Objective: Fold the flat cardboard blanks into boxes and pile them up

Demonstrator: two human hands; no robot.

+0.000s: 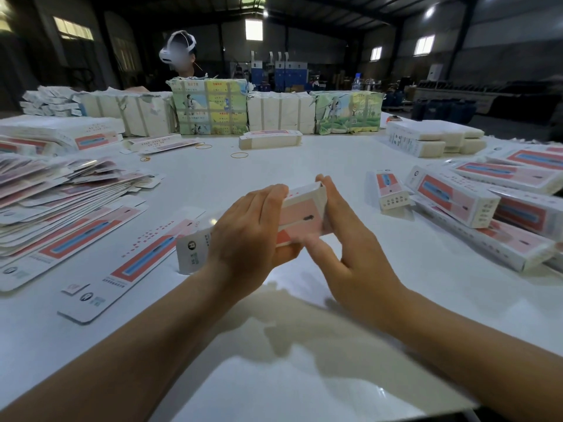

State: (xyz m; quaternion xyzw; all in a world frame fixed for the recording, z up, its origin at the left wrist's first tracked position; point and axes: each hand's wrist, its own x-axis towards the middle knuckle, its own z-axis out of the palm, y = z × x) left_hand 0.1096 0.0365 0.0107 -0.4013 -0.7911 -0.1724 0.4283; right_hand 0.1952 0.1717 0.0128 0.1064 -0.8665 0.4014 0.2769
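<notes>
Head view: half-formed box (300, 214) clamped between left hand (253, 229) and right hand (350, 245), just above worktop (304, 159). Keep panels square, press far end flap fully home. Then across to finished pile (475, 202), right of right hand; blanks (70, 202) left.

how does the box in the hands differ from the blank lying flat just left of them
The box is opened into a hollow sleeve; the flat blank is one unfolded sheet. The box is gripped off the table by the left hand and right hand; the blank lies untouched on the table. Both share pink-and-white print.
</notes>
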